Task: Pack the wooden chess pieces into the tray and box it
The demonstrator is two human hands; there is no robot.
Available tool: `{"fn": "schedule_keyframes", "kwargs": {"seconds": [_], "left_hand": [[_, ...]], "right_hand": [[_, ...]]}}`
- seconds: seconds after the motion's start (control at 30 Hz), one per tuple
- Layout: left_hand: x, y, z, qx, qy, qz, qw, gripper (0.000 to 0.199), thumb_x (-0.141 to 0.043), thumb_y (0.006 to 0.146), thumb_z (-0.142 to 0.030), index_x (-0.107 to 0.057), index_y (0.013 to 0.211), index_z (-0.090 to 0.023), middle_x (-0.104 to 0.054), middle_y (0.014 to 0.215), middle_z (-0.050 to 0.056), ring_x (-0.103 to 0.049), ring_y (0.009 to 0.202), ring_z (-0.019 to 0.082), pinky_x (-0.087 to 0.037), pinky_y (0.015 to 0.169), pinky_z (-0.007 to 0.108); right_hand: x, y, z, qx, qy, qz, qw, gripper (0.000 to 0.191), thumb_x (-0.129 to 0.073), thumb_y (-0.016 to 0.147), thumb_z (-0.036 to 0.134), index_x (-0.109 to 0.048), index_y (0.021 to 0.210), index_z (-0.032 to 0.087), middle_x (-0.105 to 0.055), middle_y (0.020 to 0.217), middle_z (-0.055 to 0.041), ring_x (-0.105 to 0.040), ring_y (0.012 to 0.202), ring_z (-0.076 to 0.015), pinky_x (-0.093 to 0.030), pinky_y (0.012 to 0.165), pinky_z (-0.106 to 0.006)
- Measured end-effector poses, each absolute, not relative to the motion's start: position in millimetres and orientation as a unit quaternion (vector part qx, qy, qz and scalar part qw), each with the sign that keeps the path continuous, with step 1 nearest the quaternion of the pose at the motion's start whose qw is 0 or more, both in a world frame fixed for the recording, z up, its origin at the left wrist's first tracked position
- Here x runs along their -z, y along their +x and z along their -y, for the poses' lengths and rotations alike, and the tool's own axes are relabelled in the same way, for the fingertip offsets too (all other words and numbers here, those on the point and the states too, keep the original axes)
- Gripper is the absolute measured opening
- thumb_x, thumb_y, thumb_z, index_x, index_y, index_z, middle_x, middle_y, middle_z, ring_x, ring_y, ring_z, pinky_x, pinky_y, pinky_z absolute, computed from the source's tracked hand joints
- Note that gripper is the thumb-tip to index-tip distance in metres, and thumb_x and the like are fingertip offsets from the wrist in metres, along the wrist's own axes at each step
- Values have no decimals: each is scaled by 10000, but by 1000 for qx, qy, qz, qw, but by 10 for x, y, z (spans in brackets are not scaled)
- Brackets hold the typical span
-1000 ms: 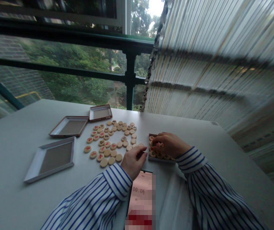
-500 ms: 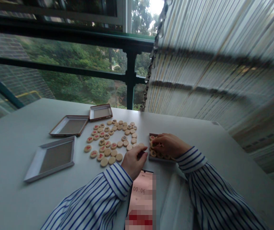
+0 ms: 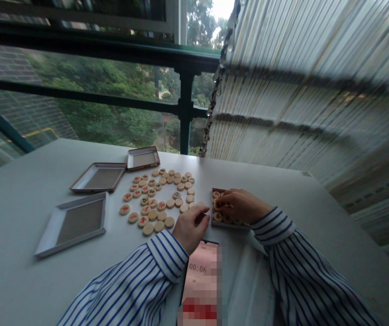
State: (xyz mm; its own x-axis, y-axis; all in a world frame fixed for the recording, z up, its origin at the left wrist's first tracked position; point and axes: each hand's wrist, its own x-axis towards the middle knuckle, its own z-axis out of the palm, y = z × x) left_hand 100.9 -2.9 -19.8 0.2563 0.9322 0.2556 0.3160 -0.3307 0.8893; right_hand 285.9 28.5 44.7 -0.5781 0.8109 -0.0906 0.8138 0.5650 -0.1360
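Observation:
My right hand (image 3: 243,204) is over a shallow box (image 3: 230,225) holding round wooden xiangqi pieces (image 3: 218,217). Its fingers are pinched together on a xiangqi piece at the box's left side; the palm and fingers hide much of the box's contents. My left hand (image 3: 191,227) hovers just left of that box with its fingers curled and thumb drawn in. Whatever it may hold is hidden. Beyond it, many loose xiangqi pieces (image 3: 161,207) lie spread on the white table (image 3: 167,156), some showing red or black characters, others plain side up.
A grey-white tray (image 3: 105,213) and two brown-edged box parts, a middle one (image 3: 123,174) and a farther one (image 3: 158,162), lie at the left. A phone (image 3: 197,278) showing a timer rests below my left hand. A string curtain (image 3: 282,90) hangs at the right beside a railing (image 3: 185,108).
Both hands stay almost in place, my left beside the box and my right over it. The pieces and trays look the same.

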Motion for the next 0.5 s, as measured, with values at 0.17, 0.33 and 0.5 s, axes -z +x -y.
{"fn": "schedule_keyframes", "kwargs": {"seconds": [0.17,0.33,0.5], "left_hand": [[177,1006,37,-418,703,-442,369,232,-508,750,-235,-623,940,-167,-649,869,69,-600,772,163,-473,719,269],[168,1010,36,-416,708,-443,360,225,-510,746,-223,-621,932,-162,-650,865,64,-601,776,158,-475,725,266],[192,1015,29,-410,713,-446,353,226,-507,745,-210,-612,934,-143,-649,865,65,-600,779,151,-481,730,269]], "right_hand": [[-423,2870,-296,72,448,-891,5,223,-488,788,286,-626,955,233,-632,946,-56,-572,853,-182,-383,715,-254],[-427,2867,-298,74,445,-892,14,213,-494,778,263,-631,939,231,-633,935,-53,-570,847,-177,-379,708,-247],[-442,2857,-291,81,458,-885,25,225,-500,773,251,-625,960,239,-629,953,-51,-564,861,-173,-373,717,-244]]}}
